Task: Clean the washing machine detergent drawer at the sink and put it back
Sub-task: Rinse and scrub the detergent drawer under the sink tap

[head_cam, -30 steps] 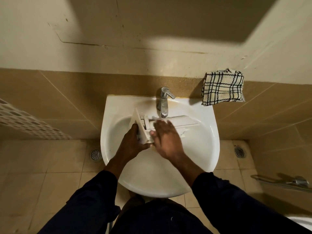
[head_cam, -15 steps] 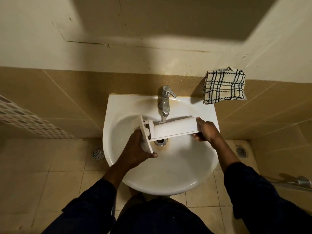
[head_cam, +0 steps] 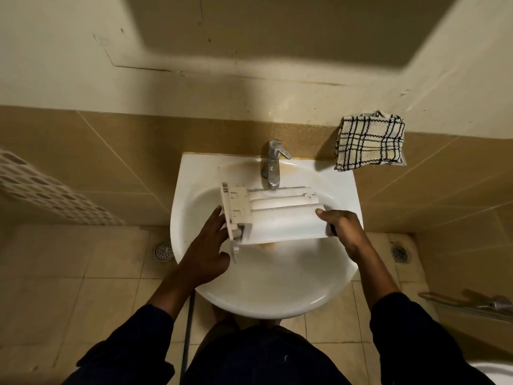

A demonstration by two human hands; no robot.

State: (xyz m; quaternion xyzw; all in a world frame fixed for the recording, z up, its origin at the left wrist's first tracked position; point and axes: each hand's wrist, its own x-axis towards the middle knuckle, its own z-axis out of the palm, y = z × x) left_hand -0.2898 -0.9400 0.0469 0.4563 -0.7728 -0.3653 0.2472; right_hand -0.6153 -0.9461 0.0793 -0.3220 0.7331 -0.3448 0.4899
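The white detergent drawer (head_cam: 283, 220) is held lengthwise over the white sink (head_cam: 277, 304), just under the tap (head_cam: 273, 168). Its smooth underside faces up and its front panel points left. My left hand (head_cam: 205, 257) holds the front panel, with fingers along its outer face and the thumb at its near corner. At the drawer's right end, my right hand (head_cam: 344, 229) grips with the fingers curled over the edge. No water stream is visible from the tap.
A black-and-white checked cloth (head_cam: 370, 143) hangs on the wall ledge right of the tap. Floor drains (head_cam: 162, 251) (head_cam: 399, 252) lie on the tiles either side of the basin. A metal rail (head_cam: 472, 304) runs at the lower right, and a perforated white panel (head_cam: 41, 195) at the left.
My right hand left the drawer's top and took hold of its right end. The drawer has since turned so its broad underside faces up and has come nearer to me.
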